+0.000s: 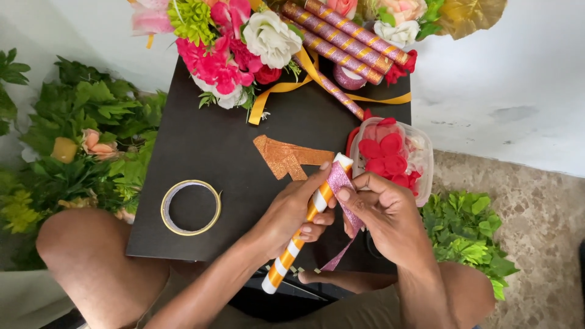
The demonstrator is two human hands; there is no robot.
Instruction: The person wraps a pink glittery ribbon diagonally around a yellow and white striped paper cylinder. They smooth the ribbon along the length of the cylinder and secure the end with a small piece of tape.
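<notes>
My left hand [291, 210] grips an orange-and-white striped stick [285, 259] around its middle, holding it tilted over a black board [207, 152]. My right hand [382, 213] pinches a strip of pink glitter ribbon [339, 180] against the stick's upper end, thumb pressing on it. The ribbon's loose tail [336, 259] hangs down below my hands. Several sticks wrapped in pink glitter with gold bands [347, 36] lie at the board's far edge.
A roll of clear tape [191, 207] lies on the board's left part. An orange glitter cut-out [286, 157] sits mid-board. A clear tub of red petals [393, 155] stands right. Artificial flowers [231, 42], yellow ribbon [274, 91] and green leaves [85, 140] surround the board.
</notes>
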